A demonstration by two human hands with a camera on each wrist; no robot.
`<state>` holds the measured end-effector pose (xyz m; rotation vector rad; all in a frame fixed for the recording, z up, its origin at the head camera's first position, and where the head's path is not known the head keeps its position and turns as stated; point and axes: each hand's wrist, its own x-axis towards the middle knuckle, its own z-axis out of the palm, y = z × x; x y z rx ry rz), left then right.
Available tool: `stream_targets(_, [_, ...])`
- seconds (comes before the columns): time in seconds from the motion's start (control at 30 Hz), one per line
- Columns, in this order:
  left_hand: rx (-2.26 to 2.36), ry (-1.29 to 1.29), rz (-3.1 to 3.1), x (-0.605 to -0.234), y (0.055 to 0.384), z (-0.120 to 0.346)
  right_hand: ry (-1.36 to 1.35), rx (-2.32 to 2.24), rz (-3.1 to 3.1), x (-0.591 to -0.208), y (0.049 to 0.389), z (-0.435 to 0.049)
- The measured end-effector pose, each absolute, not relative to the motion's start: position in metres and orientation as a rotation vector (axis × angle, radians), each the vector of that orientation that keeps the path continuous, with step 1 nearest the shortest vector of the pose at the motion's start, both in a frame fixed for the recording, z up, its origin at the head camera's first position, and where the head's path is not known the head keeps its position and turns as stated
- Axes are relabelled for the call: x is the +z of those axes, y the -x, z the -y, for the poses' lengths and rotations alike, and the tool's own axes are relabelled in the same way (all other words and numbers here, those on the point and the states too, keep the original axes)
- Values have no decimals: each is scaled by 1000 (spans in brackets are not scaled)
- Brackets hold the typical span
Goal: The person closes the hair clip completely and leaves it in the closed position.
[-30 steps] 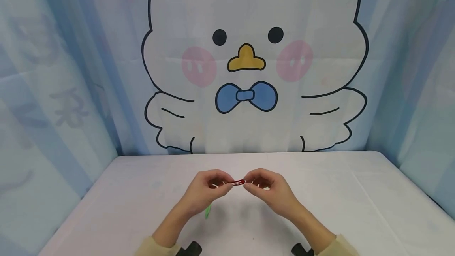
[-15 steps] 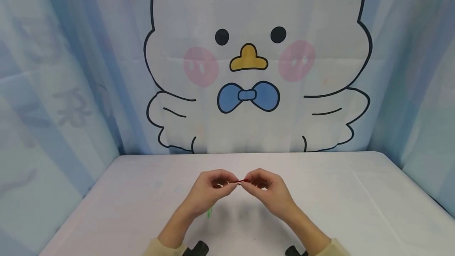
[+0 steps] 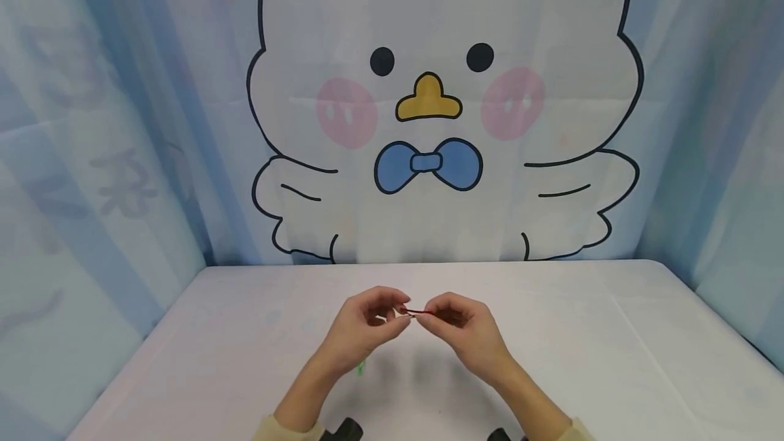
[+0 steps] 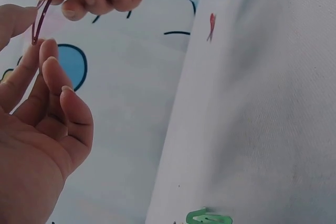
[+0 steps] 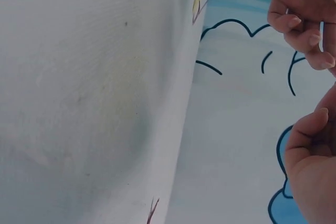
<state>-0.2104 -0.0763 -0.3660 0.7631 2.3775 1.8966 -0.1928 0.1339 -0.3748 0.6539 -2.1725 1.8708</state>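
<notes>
A red snap hair clip (image 3: 419, 312) is held up between both hands, its two prongs spread apart. My right hand (image 3: 467, 335) pinches one end of it between thumb and fingertips. At the other end, the thumb and index fingertip of my left hand (image 3: 358, 332) are on the clip, with the fingers slightly parted around it. The left wrist view shows the clip (image 4: 43, 22) close up, one end against the left index fingertip. In the right wrist view the clip is out of sight, while parts of the right hand (image 5: 317, 177) and left hand (image 5: 307, 19) show.
On the white table (image 3: 582, 346), a green hair clip (image 3: 361, 367) lies beside the left wrist. A red clip (image 4: 212, 27) lies on the tabletop in the left wrist view. A yellow clip (image 5: 197, 4) shows in the right wrist view. A printed curtain (image 3: 429, 223) hangs behind.
The clip has turned from showing its flat face to edge-on, and its prongs now stand apart. The left index finger has lifted away from the thumb. Both hands stay close together.
</notes>
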Motion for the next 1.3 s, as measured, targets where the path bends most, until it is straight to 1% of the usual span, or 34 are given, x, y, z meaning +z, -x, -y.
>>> stream_targets(0.23, [1956,-799,-2297,-368,210,78,-635,1926,2155,-371,191,-134])
stream_targets(0.53, [1963,-701,-2363,-370,209,75,-634,1912,2152,-373,189,-133])
stream_targets(1.1, [2046,-627,-2540,-378,206,64,-483,1789,2154,-377,186,-126])
stream_targets(1.3, [2026,-591,-2542,-379,204,63,-494,1788,2176,-379,187,-127])
